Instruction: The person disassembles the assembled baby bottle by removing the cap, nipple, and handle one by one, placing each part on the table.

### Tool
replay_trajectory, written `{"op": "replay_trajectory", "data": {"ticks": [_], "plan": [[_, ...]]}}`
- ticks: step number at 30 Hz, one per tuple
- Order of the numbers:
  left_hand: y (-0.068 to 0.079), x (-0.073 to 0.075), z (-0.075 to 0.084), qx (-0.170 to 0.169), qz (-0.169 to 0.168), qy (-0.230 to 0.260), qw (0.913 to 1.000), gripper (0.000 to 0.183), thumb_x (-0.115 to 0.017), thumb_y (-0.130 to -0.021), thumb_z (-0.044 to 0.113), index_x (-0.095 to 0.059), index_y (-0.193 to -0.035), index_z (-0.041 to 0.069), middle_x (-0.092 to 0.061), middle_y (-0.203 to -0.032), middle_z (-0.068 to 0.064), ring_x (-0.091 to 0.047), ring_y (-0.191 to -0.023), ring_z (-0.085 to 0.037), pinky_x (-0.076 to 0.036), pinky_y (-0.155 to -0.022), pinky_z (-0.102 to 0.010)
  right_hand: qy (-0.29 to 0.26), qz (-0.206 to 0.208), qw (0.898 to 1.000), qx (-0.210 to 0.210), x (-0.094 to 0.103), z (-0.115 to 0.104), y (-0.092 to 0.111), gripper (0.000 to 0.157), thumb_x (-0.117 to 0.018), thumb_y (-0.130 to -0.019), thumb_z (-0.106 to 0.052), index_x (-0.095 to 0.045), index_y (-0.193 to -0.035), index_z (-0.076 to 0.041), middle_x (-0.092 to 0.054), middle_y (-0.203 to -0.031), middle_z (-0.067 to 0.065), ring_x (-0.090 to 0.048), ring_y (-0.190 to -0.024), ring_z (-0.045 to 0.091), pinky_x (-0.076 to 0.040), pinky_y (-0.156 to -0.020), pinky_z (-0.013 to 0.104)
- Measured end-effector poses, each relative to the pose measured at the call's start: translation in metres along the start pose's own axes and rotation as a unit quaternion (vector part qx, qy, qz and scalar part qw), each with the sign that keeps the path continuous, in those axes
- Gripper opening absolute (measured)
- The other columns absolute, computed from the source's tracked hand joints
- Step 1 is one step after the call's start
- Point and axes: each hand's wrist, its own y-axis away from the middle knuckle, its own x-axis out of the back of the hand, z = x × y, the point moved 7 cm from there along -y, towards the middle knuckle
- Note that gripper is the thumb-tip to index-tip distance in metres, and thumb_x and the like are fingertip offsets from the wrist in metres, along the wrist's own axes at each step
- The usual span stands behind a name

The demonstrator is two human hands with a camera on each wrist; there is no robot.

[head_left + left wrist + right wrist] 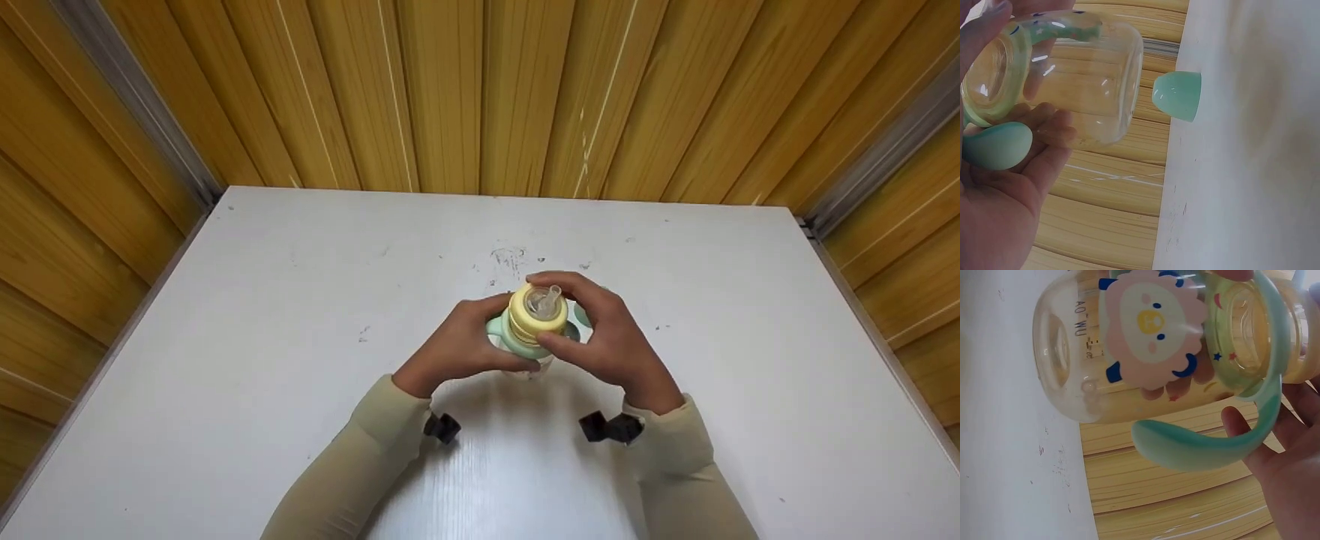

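A clear baby bottle (1154, 326) with a printed pink-maned animal face is held above the table. It has mint-green side handles (1196, 447), a yellow collar (525, 324) and a clear spout (549, 300) on top. My left hand (469, 341) grips the bottle from the left, fingers around its body near a handle. From the right, my right hand (611, 341) holds the yellow collar between thumb and fingers. A mint-green cap (1178, 95) stands on the table beyond the bottle; in the head view my right hand partly hides it.
The white table (300, 300) carries small dark scuff marks. Wood-patterned panels (450, 97) rise behind it and at both sides. Black wrist mounts (442, 428) sit at both sleeve cuffs.
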Motion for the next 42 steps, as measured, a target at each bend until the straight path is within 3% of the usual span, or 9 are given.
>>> {"op": "replay_trajectory", "data": {"ticks": [7,17,31,42], "plan": [[0.003,0.005,0.009,0.012,0.0,0.007,0.9999,0.068,-0.084,-0.06,0.03,-0.054,-0.121,0.032,-0.062,-0.107,0.014,-0.058,-0.093,-0.006,-0.048,-0.082,-0.028,-0.027,0.02,0.999,-0.011,0.006,-0.024,-0.002,0.051,-0.07,-0.074,-0.004,-0.053,-0.122,-0.005,-0.059,-0.118,0.003,-0.055,-0.108,0.016,-0.042,-0.095,0.026],[-0.004,0.004,-0.016,0.02,0.001,-0.006,0.9998,0.069,-0.084,-0.058,0.036,-0.054,-0.12,0.036,-0.062,-0.11,0.015,-0.057,-0.098,-0.004,-0.047,-0.085,-0.027,-0.023,0.046,0.998,-0.023,0.012,0.011,0.001,0.054,-0.072,-0.074,-0.01,-0.051,-0.123,-0.02,-0.055,-0.127,-0.004,-0.055,-0.112,0.015,-0.042,-0.095,0.025],[0.001,0.01,-0.004,0.017,-0.016,0.017,0.9996,0.066,-0.085,-0.059,0.03,-0.057,-0.118,0.032,-0.062,-0.11,0.015,-0.057,-0.099,-0.005,-0.046,-0.089,-0.03,-0.011,0.065,0.995,-0.07,0.018,0.033,0.005,0.052,-0.075,-0.073,-0.018,-0.053,-0.119,-0.026,-0.055,-0.127,-0.01,-0.057,-0.104,0.013,-0.045,-0.088,0.023],[0.001,0.009,-0.002,0.0,-0.027,0.015,0.9995,0.064,-0.085,-0.059,0.029,-0.058,-0.117,0.029,-0.062,-0.109,0.013,-0.057,-0.1,-0.005,-0.045,-0.09,-0.03,0.046,0.098,0.986,-0.129,0.023,0.034,0.004,0.049,-0.077,-0.072,-0.017,-0.056,-0.116,-0.018,-0.057,-0.125,-0.009,-0.053,-0.085,0.013,-0.042,-0.078,0.02]]}}
